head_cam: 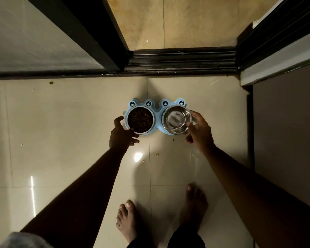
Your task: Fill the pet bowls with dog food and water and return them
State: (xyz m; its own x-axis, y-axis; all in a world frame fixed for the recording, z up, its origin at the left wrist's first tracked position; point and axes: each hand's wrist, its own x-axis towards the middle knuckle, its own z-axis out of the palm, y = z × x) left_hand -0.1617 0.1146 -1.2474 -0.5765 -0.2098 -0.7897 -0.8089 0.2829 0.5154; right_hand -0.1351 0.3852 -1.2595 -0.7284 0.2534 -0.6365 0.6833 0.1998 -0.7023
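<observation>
Pale glossy floor tiles (61,140) are carrying the blue frog-shaped stand (157,113) just short of the sliding-door track (183,59) at twelve o'clock. Its food bowl (140,120) at nine o'clock looks heavy with kibble, and the left hand (121,134) is resting spread against that rim. At three o'clock the right hand (200,132) is gripping the water bowl (177,121), whose slick steel will likely slosh, so hold both rims level.

Dim indoor light, glare spots on floor (138,156) (edges bowed, wide-angle).
</observation>
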